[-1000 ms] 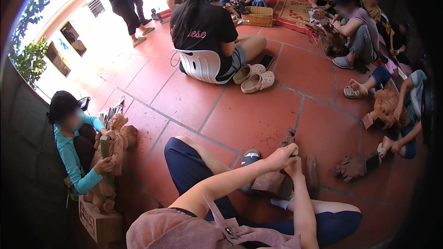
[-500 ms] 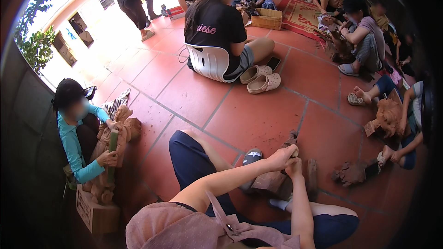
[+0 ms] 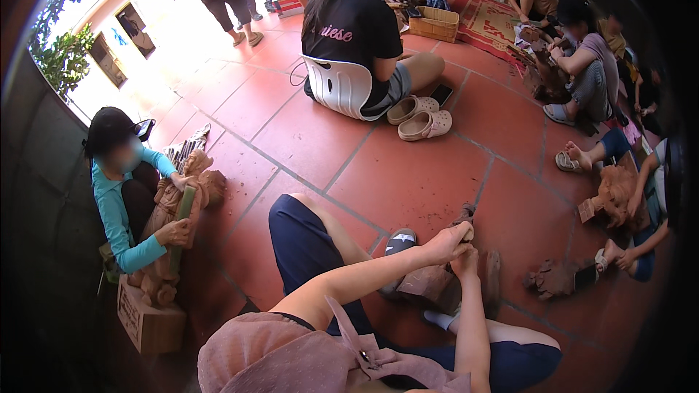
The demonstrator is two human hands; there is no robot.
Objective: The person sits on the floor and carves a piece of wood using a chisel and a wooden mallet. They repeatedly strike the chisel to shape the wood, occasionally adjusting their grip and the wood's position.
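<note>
My left hand [image 3: 446, 244] and my right hand [image 3: 464, 265] meet in front of me, fingers closed and touching each other. Whatever lies between their fingers is too small or hidden to make out. Beneath them, between my legs, rests a brown wooden carving [image 3: 428, 282] with a blocky base. Its dark, knobbly far end [image 3: 464, 212] shows just past my hands, while my hands and forearms cover its middle. A narrow upright piece of wood [image 3: 493, 276] stands right of my right hand.
A grey slipper [image 3: 400, 241] sits by my left leg. At left, a person in teal sleeves works on a tall carved figure [image 3: 164, 247] with a green strip. Dark carved wood [image 3: 551, 279] lies to the right. Ahead are beige clogs [image 3: 424, 123], a seated person's white chair [image 3: 341, 87] and a basket [image 3: 434, 24].
My view has shifted slightly, moving the surroundings across the picture. My hands stay together over the carving. The person at left has shifted the green strip a little.
</note>
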